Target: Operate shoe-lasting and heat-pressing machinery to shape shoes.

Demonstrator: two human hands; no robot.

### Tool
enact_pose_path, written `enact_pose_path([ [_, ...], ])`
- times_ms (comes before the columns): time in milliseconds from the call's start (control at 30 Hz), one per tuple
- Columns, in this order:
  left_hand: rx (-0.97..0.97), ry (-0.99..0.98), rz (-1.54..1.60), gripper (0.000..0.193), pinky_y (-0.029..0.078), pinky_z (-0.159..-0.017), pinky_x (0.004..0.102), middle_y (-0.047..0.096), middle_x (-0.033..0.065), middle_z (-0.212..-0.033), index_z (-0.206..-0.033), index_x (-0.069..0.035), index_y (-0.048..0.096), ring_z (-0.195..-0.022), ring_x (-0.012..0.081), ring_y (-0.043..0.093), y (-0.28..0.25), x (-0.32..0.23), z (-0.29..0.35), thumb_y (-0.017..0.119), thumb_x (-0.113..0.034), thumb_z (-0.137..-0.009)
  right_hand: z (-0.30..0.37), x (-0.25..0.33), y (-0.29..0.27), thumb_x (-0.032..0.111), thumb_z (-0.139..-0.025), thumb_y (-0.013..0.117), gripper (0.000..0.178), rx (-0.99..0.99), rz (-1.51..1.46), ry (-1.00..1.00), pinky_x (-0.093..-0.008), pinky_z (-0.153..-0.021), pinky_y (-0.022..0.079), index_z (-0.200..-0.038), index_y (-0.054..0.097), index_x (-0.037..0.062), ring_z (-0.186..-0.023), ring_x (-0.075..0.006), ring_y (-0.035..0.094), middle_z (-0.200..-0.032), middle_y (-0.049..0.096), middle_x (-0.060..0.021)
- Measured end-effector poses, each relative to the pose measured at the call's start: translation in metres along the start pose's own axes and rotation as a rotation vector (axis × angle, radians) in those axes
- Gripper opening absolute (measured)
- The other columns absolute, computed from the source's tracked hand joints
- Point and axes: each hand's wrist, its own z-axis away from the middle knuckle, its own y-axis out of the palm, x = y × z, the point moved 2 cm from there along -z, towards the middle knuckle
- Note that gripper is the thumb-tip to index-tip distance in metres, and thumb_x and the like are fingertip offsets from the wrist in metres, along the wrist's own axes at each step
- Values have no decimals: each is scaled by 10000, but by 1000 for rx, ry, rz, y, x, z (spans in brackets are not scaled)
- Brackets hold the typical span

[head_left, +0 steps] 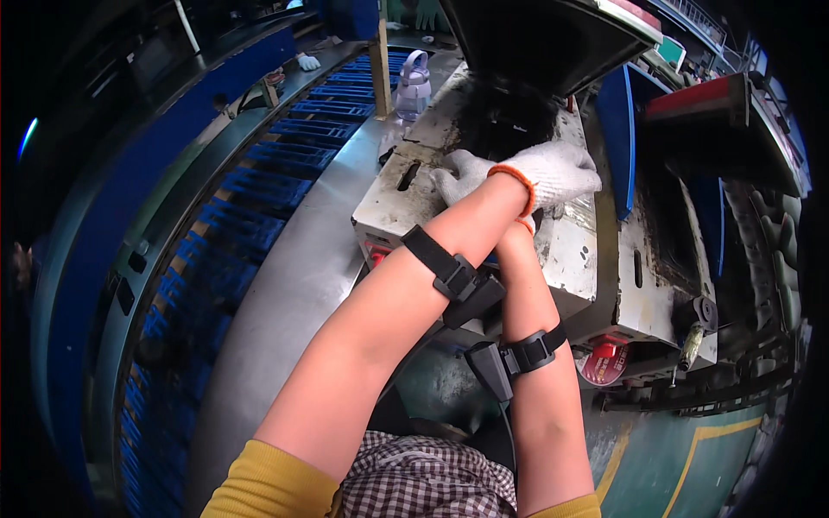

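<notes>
My forearms cross, the left one lying over the right wrist. Both hands wear white knit gloves with orange cuffs. My left hand (557,174) is on the right, over the top of a stained white metal machine (393,194); its fingers bend down at the far side and are mostly hidden. My right hand (460,176) reaches to the left beneath the left wrist, with a thumb and a finger apart near the machine's top. Whatever lies under the gloves is hidden. Just beyond them, the machine's dark, blackened opening (505,121) sits under a raised black lid (544,43).
At the left runs a conveyor of blue slats (285,147) beside a grey metal ledge (285,259). A lilac bottle (414,89) stands beyond the ledge. A second similar machine (643,289) with a red switch (607,350) is at the right, past a blue panel (617,142).
</notes>
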Motion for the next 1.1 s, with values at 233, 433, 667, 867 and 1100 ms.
enact_pose_path([
  [233,-368,-53,-149,446,493,-1029,424,721,176,-1158,-1216,-100,701,-1113,351,673,-7,-16,19,581,-384,-893,0,11,-12,428,-954,605,459,27,229,146,-456,-975,495,-1223,671,62,-1082,-420,658,-1139,710,-244],
  [433,-538,-364,-468,420,490,-998,454,739,179,-1106,-1150,-132,730,-1080,357,690,-18,-18,30,566,-402,-873,8,-24,8,533,-966,556,716,-60,560,97,-481,-1192,259,-1484,430,54,-1475,-411,288,-1595,353,-207],
  [667,-171,-392,-658,455,555,-893,465,748,193,-1048,-1007,-86,792,-997,377,715,-13,10,29,584,-428,-789,10,-4,9,666,-978,426,841,457,757,239,-485,-1270,118,-1592,314,102,-1542,-368,194,-1671,233,-173],
  [867,-125,-390,-638,469,555,-899,457,746,198,-1050,-990,-73,798,-999,377,716,-10,-2,24,583,-431,-776,16,-10,1,634,-1003,409,834,410,553,238,-473,-1277,92,-1626,239,107,-1566,-352,134,-1702,159,-148],
  [1100,100,-392,-657,516,555,-908,424,741,217,-1077,-1040,-50,790,-1011,362,719,-8,-7,15,628,-453,-762,17,-32,19,436,-1082,389,666,528,348,228,-432,-1284,74,-1640,197,127,-1579,-302,92,-1720,90,-121],
])
